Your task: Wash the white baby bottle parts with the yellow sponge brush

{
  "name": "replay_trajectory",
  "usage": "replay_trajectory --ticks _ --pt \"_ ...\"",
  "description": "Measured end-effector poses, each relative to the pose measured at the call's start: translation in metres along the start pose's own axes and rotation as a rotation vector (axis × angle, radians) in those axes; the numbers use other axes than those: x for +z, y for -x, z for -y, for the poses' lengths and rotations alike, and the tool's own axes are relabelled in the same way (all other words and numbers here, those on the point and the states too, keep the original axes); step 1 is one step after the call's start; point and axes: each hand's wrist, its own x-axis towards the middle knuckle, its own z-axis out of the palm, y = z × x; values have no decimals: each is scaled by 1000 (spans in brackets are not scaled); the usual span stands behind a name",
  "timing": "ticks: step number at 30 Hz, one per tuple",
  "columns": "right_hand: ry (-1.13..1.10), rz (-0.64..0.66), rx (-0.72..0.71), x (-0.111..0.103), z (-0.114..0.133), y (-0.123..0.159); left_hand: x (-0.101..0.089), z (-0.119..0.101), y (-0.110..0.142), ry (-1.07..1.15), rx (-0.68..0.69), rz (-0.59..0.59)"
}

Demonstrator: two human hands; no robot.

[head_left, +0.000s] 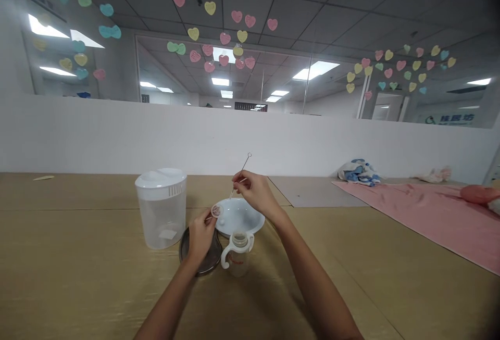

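My right hand (255, 190) pinches a thin wire rod with a looped end (246, 161), perhaps a small cleaning brush; it slants with the loop up and the lower end above the white bowl (255, 223). Lower and to the left, my left hand (201, 236) has its fingers closed on a small round translucent piece (217, 211) with a ring rim, held near the bowl's left edge. A clear baby bottle with white handles (238, 262) stands upright and uncapped in front of the bowl. Partly behind my left hand lies a dark metal tray (211, 264).
A translucent bucket with a white lid (162, 210) stands to the left. A pink cloth (422, 220) covers the table's right side, with a bunched blue-and-white cloth (358, 172) at its back corner. A low white wall (195, 137) topped by glass runs behind the table.
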Motion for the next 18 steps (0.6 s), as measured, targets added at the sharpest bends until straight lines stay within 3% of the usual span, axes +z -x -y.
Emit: replay_trajectory --ticks 3,10,18 --pt "27 74 -18 9 1 2 1 -2 7 -24 -68 13" --pt "182 270 -58 26 -2 8 5 -2 14 23 -76 31" --pt "313 272 -58 26 2 8 8 -2 15 51 -68 31"
